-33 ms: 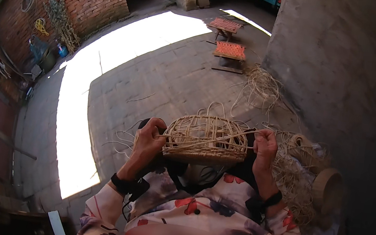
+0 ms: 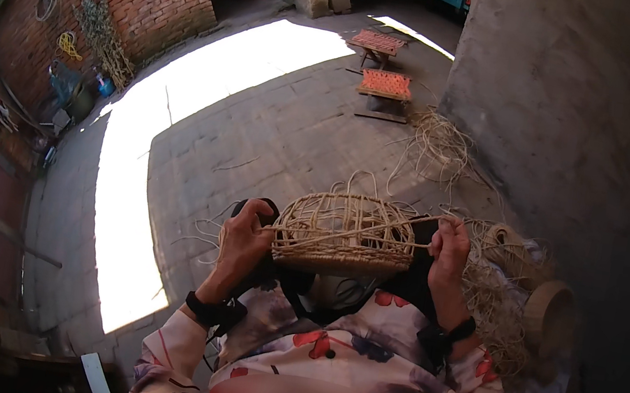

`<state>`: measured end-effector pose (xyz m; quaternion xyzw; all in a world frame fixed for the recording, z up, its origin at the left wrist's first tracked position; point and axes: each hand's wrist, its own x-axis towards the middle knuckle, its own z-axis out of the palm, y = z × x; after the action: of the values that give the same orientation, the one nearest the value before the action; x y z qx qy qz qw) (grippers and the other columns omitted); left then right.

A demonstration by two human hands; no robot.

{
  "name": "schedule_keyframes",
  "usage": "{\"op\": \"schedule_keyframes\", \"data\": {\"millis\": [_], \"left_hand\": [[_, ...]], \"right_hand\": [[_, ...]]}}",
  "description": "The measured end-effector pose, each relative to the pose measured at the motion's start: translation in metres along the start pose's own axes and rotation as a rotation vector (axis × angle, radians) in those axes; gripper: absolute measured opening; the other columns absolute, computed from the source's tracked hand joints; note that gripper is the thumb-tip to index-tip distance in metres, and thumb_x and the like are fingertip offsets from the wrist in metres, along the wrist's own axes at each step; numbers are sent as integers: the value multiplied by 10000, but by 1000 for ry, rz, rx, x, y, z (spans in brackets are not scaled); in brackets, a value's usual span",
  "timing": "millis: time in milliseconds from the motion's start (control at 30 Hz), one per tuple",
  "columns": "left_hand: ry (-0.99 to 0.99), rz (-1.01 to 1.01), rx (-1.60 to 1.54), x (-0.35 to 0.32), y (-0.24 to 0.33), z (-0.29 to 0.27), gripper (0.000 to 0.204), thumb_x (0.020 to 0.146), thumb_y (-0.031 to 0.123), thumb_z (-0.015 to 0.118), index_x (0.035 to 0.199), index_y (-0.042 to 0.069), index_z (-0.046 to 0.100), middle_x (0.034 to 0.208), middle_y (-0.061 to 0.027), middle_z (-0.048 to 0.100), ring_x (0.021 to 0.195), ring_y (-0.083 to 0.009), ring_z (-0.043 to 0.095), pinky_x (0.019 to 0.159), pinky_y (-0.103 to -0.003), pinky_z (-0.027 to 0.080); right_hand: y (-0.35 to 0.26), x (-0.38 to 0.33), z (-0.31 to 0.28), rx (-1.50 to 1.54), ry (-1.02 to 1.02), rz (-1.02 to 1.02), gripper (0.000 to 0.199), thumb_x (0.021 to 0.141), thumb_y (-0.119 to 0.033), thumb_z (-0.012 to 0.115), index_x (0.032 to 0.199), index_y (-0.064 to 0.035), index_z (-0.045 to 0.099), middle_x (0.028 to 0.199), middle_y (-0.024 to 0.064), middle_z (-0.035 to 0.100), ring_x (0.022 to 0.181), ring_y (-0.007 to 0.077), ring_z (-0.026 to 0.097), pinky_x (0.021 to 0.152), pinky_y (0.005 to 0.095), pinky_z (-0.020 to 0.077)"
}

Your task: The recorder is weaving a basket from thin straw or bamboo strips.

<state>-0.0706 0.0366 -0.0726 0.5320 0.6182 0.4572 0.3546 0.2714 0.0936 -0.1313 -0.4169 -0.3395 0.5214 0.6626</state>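
A woven basket (image 2: 342, 261) of tan cord, with a tight lower band and an open lattice above, rests across my lap. Along its near side runs a pale cord (image 2: 380, 231), stretched slantwise between my two hands. My left hand (image 2: 243, 236) is closed at the basket's left side and pinches the cord's lower end. Off the right side, a bit higher, my right hand (image 2: 450, 252) has thumb and fingers closed on the other end. Loose cord ends stick up from the basket's far rim.
Tangled cord (image 2: 486, 296), a cord roll (image 2: 508, 250) and a round woven container (image 2: 549, 315) lie at my right. Another cord heap (image 2: 440, 144) is on the floor beside the grey wall (image 2: 578, 116). Two low stools with red woven seats (image 2: 386, 85) stand ahead.
My right hand has moved slightly right, away from the basket, drawing the cord out a little farther. My left hand has shifted slightly left; the basket stays put.
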Motion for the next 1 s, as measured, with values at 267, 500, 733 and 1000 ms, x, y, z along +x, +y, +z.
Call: {"op": "schedule_keyframes", "data": {"millis": [267,500,733,1000], "left_hand": [[430,-153,621,10,-91,-133,305,772,236,771,1036,120,673,658,-44,613,648,-172,611,617,-350,483],[768,-367,1027,-52,-187,-335,509,731,461,766,1015,55,651,774,-111,661,711,-248,632,660,-420,487],[119,147,705,-6,-45,-117,304,768,101,737,1060,78,657,1005,-106,631,823,-265,634,711,-380,523],[2,519,586,-13,12,33,106,741,125,727,820,60,699,826,-88,602,829,-276,609,736,-392,481]], "right_hand": [[6,20,-52,218,120,188,102,911,-193,622,845,-117,602,678,17,613,451,81,403,457,268,348],[22,33,-72,421,217,302,109,930,-206,590,861,-122,582,771,64,678,475,89,422,493,283,381],[24,28,-69,398,75,252,161,989,-258,544,895,-133,583,755,56,675,482,91,418,509,300,383],[28,27,-70,350,47,219,149,990,-232,533,919,-111,583,737,47,642,496,92,446,498,291,406]]}}
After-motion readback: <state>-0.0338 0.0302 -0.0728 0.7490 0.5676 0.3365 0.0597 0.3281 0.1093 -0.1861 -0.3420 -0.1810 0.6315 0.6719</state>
